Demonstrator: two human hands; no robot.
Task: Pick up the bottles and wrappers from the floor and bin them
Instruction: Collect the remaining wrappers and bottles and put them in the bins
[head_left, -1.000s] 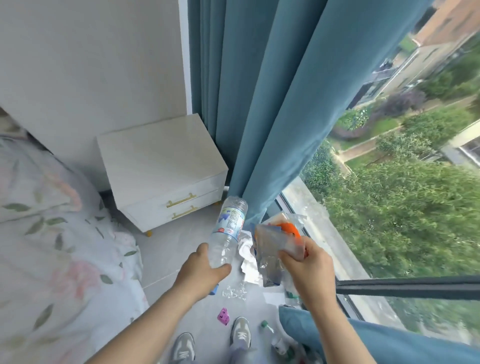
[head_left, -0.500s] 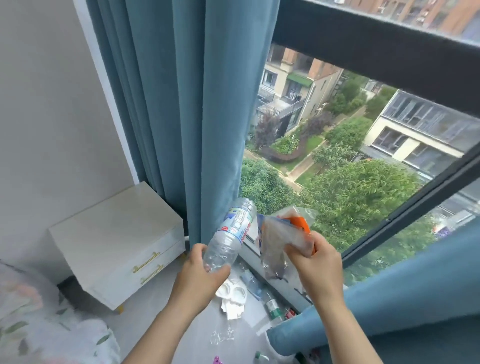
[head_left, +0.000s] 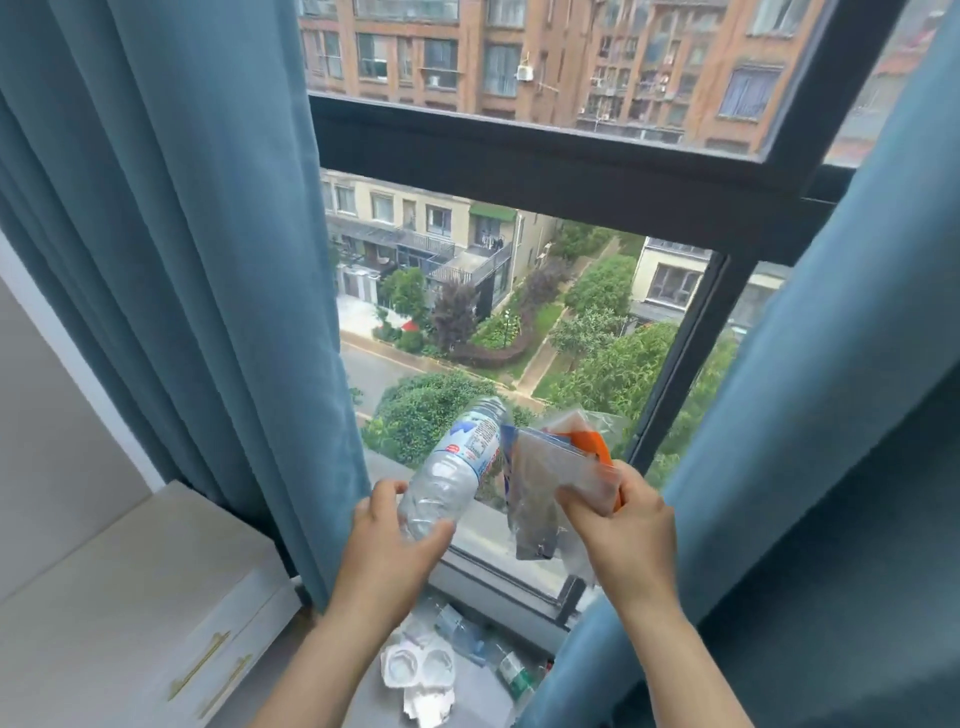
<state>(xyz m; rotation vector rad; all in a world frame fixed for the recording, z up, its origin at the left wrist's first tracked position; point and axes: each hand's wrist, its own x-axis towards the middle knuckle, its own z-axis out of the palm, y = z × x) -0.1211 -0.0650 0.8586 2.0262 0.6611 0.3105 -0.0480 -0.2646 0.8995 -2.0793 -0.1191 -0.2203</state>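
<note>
My left hand (head_left: 390, 545) grips the neck end of an empty clear plastic bottle (head_left: 453, 467) with a blue-and-white label, its base tilted up and to the right. Held in my right hand (head_left: 621, 525) is a bunch of clear and orange wrappers (head_left: 545, 483), right beside the bottle. Both hands are raised in front of the window. On the floor below lie a white plastic tray wrapper (head_left: 420, 670) and more plastic bottles (head_left: 480, 644), partly hidden by my arms. No bin is in view.
Blue curtains hang at the left (head_left: 182, 286) and at the right (head_left: 831, 467). A dark-framed window (head_left: 519, 150) fills the middle. A white nightstand (head_left: 130, 613) with gold handles stands at the lower left by the wall.
The view has tilted up from the floor and bed to the window. Both hands keep the bottle and wrappers, held at about the same height before me.
</note>
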